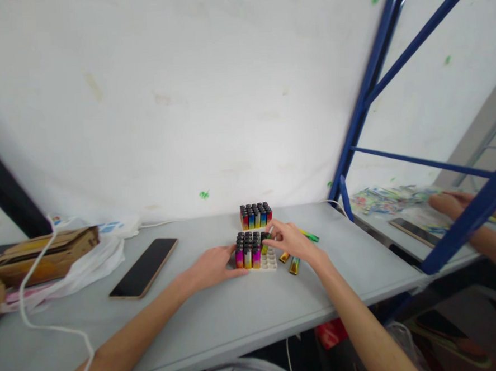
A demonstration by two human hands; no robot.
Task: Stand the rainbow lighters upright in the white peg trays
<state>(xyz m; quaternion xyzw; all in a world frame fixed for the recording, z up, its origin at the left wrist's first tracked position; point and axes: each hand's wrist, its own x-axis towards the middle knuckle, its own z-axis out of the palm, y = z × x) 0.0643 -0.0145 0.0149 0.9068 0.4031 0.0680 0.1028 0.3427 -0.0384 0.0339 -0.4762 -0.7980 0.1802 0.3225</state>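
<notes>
A white lighter tray [269,264] with rows of holes stands on the grey desk, its left part filled with upright black-topped lighters [248,257] in pink, silver and purple. My left hand [213,267] is closed on the tray's left side, the thumb along the front corner and the fingers further back. Between the thumb and fingers of my right hand [289,239] is a yellow-green lighter [265,248], upright over the tray's right part; whether it sits in a hole I cannot tell. Loose shiny lighters [294,265] lie right of the tray, partly under my right hand.
Behind stands a second tray full of lighters [256,216]. A phone [146,268] lies to the left, beside a cardboard package [46,256], white plastic and a white cable [27,316]. A blue metal frame [364,97] rises at the right; another person's arms [482,233] are beyond it.
</notes>
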